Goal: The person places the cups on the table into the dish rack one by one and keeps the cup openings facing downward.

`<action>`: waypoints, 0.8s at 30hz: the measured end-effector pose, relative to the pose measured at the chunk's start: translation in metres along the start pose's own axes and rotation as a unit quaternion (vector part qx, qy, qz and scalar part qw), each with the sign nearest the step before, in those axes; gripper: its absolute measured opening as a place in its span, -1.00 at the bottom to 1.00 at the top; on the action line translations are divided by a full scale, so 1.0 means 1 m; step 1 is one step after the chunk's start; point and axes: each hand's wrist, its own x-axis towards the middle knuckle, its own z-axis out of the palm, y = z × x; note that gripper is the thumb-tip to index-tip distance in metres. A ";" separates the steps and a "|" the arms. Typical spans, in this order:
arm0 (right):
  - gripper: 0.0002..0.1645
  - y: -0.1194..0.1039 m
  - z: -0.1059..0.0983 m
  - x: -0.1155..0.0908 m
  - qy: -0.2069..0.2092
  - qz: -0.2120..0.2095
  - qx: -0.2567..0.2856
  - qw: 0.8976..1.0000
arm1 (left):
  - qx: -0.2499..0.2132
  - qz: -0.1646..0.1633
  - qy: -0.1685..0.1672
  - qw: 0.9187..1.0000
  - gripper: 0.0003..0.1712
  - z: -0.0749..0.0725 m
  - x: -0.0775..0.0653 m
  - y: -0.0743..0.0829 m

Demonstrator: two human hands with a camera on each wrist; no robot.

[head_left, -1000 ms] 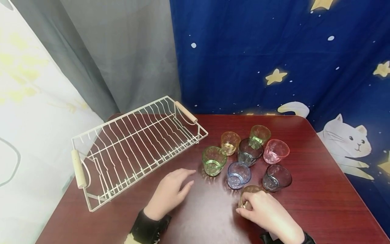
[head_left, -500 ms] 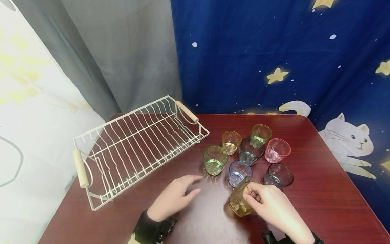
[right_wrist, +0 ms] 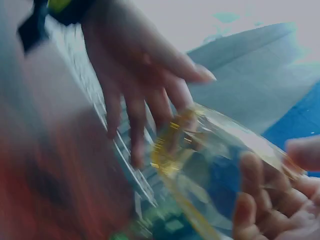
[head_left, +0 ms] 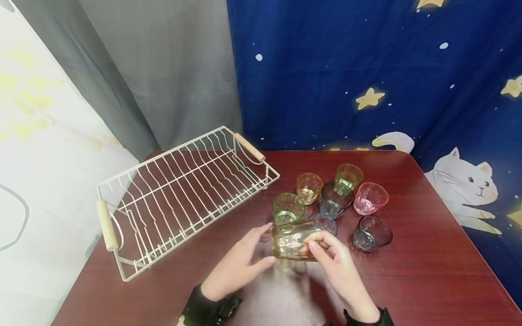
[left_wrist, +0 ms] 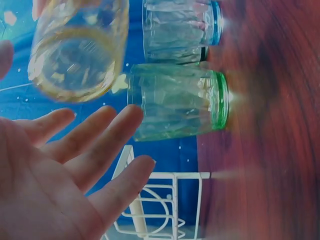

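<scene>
An amber drinking glass (head_left: 290,242) lies tipped on its side in the air, its thick base facing left. My right hand (head_left: 340,265) grips it near the rim, thumb on the outside; in the right wrist view the fingers (right_wrist: 252,175) show through the clear wall. My left hand (head_left: 238,262) is spread, with fingertips and thumb right at the base of the amber glass. Behind it stand a green glass (head_left: 285,207) and a blue glass (head_left: 328,222), the blue one partly hidden. In the left wrist view the left palm (left_wrist: 50,175) holds nothing.
Amber (head_left: 308,185), dark grey (head_left: 335,199), pink (head_left: 370,199), second green (head_left: 349,174) and smoky (head_left: 371,234) glasses stand upright at the right. A white wire dish rack (head_left: 187,174) with wooden handles stands at the left of the red-brown table (head_left: 428,271).
My right hand has lifted the amber glass off the table, turned it sideways and brought it left. My left hand has moved slightly right, to the base of the glass.
</scene>
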 end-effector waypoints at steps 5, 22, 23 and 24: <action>-0.69 0.008 0.008 0.001 0.007 0.001 0.135 0.991 | -0.017 -0.005 0.019 1.000 0.01 0.004 -0.001 0.004; -0.73 0.020 0.018 0.006 -0.011 0.058 0.170 0.984 | -0.022 -0.045 0.080 0.996 -0.14 0.003 0.000 0.011; -0.74 0.021 0.017 0.006 -0.010 0.065 0.160 0.985 | -0.021 -0.046 0.086 0.995 -0.14 0.003 -0.001 0.011; -0.76 0.021 0.017 0.007 -0.010 0.072 0.152 0.986 | -0.022 -0.048 0.092 0.994 -0.13 0.002 -0.001 0.011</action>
